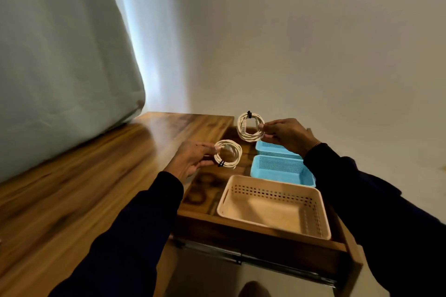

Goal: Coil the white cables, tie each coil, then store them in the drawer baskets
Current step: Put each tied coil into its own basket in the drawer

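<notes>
My left hand pinches a white cable coil bound with a black tie, held over the left part of the open wooden drawer. A second white coil, also with a black tie at its top, hangs upright from my right hand above the far blue basket. A nearer blue basket sits in front of it, and a beige basket is closest to me. All three baskets look empty.
The wooden desk top stretches to the left of the drawer. A pale curtain hangs over the desk's far left. A white wall stands right behind the drawer. The drawer's metal slide rail shows below its front.
</notes>
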The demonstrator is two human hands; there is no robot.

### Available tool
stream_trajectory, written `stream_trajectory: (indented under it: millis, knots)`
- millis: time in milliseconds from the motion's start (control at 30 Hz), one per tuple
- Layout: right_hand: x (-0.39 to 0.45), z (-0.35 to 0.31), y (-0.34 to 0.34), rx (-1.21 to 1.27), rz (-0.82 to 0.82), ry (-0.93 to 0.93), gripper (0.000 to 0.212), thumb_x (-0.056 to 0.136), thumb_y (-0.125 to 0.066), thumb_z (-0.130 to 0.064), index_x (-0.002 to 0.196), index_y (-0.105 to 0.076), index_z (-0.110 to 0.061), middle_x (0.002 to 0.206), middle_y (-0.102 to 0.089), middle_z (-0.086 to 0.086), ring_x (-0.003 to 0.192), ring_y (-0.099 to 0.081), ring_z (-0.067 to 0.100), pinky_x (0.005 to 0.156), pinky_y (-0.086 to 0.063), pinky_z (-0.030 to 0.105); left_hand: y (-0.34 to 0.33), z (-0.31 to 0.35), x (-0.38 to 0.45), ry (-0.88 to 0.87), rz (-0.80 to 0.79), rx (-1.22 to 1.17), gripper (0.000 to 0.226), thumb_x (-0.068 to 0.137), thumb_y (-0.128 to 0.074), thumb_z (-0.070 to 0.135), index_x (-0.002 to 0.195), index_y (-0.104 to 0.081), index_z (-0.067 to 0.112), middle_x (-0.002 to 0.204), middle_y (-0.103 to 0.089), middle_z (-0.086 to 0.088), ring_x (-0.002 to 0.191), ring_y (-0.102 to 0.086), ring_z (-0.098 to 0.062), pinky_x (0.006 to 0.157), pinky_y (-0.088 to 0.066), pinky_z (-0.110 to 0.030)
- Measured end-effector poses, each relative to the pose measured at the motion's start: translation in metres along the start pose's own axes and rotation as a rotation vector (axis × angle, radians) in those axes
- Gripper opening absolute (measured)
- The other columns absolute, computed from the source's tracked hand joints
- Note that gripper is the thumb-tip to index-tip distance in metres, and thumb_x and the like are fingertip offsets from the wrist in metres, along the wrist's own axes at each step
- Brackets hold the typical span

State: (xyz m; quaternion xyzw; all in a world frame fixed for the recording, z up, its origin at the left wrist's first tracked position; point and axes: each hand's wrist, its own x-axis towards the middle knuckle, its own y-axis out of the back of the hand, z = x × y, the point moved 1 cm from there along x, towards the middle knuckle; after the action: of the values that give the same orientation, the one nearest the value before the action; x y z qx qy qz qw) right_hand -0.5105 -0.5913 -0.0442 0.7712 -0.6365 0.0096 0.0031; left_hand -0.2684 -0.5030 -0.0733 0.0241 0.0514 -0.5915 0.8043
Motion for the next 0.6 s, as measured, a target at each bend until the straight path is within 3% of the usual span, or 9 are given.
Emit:
stream_trajectory:
  millis: [100,267,467,600]
  knots:
    - [0.004,0.018,0.026,-0.001,0.044,-0.033,0.020,0.082,-0.079,-0.013,0.097,-0.076,0.001,0.093,-0.077,0.015,0.088,-0.075,0.024,0.076,-0.062,0.030,-0.028,-0.009,0.001,0.034,-0.026,0.084,0.014,0.080,-0.077,-0.002,0.093,-0.073,-0.003,0.098,-0.075,-0.018,0.089,-0.073,-0.026,0.074,-0.063,-0.038]
    - [0.019,0.052,0.059,-0.017,0.008,-0.133,0.030,0.083,-0.079,-0.012,0.106,-0.072,0.005,0.099,-0.077,0.015,0.094,-0.075,0.025,0.088,-0.060,0.038,-0.069,-0.029,0.001,0.138,-0.112,0.198,0.007,0.082,-0.075,-0.004,0.088,-0.073,-0.005,0.090,-0.076,-0.018,0.073,-0.074,-0.022,0.054,-0.060,-0.029]
    - [0.032,0.081,0.081,-0.129,0.115,-0.172,0.031,0.080,-0.082,-0.012,0.100,-0.071,0.009,0.096,-0.075,0.021,0.091,-0.075,0.028,0.077,-0.063,0.035,-0.102,-0.061,0.006,0.205,-0.188,0.310,0.024,0.078,-0.078,-0.005,0.099,-0.071,-0.014,0.089,-0.074,-0.023,0.072,-0.074,-0.028,0.065,-0.063,-0.041]
    - [0.049,0.102,0.085,-0.269,0.147,-0.201,0.032,0.077,-0.086,-0.015,0.093,-0.071,0.007,0.085,-0.076,0.017,0.075,-0.075,0.023,0.075,-0.063,0.038,-0.118,-0.077,0.010,0.213,-0.203,0.436,0.027,0.077,-0.080,-0.004,0.101,-0.070,-0.012,0.080,-0.074,-0.018,0.060,-0.072,-0.021,0.053,-0.061,-0.031]
